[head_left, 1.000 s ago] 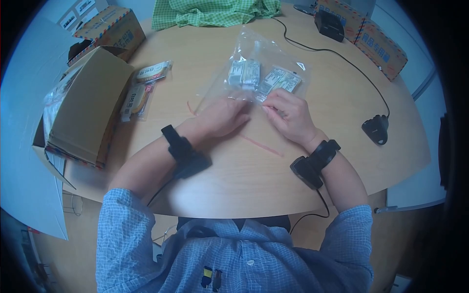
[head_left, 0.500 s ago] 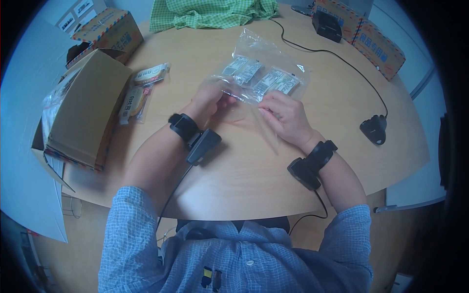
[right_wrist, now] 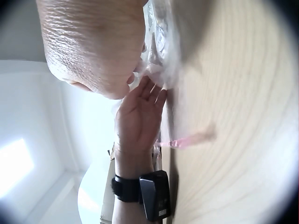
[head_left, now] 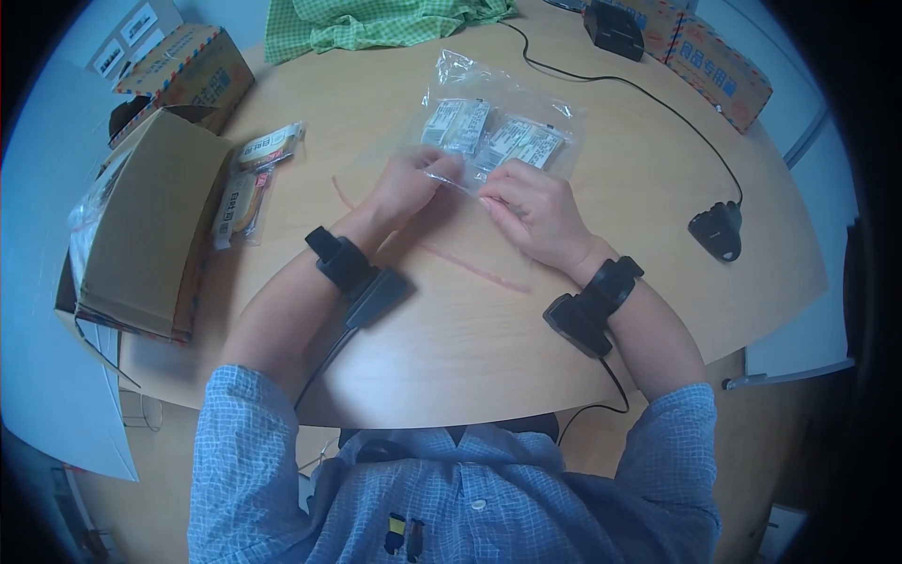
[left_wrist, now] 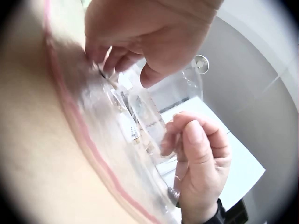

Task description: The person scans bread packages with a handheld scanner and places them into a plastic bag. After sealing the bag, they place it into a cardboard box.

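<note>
A clear plastic bag (head_left: 449,75) with a pink strip (head_left: 474,268) along its near edge lies on the table. Two labelled packets (head_left: 522,143) sit side by side inside it. My left hand (head_left: 411,188) is at the bag's left side, fingertips by the left packet. Seen from the right wrist, that left hand (right_wrist: 140,116) has its fingers extended against the film, palm showing. My right hand (head_left: 537,207) pinches the film between thumb and fingers, just below the right packet. In the left wrist view, the right hand's thumb (left_wrist: 195,135) meets its bent forefinger.
An opened cardboard box (head_left: 155,226) stands at the left, beside two wrapped bread packs (head_left: 240,202). More boxes (head_left: 719,70) stand at the back. A black cable (head_left: 639,97) runs to a black device (head_left: 717,231) at the right. Green checked cloth (head_left: 376,23) lies at the far edge.
My left hand has risen from lying low over the bag's near part to the left packet's lower edge. The pink-edged flap lifted and dropped back. The right hand keeps its pinch.
</note>
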Action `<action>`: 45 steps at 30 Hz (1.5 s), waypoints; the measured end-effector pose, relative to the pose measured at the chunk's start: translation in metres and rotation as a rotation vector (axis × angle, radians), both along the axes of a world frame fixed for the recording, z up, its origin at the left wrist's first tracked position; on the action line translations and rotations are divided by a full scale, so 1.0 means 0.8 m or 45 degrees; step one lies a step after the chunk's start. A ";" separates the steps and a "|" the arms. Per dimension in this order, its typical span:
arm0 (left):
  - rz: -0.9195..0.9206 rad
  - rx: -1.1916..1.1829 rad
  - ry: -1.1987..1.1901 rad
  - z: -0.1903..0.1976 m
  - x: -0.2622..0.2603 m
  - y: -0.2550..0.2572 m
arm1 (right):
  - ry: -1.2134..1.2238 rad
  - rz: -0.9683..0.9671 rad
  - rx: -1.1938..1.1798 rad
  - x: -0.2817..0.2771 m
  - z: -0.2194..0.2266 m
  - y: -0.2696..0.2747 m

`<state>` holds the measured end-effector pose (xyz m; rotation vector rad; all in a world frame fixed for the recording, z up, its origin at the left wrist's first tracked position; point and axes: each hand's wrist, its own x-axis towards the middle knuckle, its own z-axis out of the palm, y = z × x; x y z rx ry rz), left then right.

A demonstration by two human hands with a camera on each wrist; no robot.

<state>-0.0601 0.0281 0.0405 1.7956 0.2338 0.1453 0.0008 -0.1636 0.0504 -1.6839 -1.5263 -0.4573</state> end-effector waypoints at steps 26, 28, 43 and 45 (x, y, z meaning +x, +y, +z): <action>-0.477 1.351 -0.365 -0.017 0.034 -0.020 | 0.011 -0.120 0.024 0.001 0.003 -0.002; -0.541 1.333 -0.562 -0.029 0.036 -0.014 | 0.061 -0.123 0.089 0.003 0.002 0.000; -0.344 1.754 -0.137 0.009 0.049 -0.010 | 0.010 -0.053 -0.270 0.007 -0.005 -0.007; -0.329 1.594 -0.025 0.002 0.038 -0.012 | -0.006 -0.051 -0.337 0.004 0.000 -0.009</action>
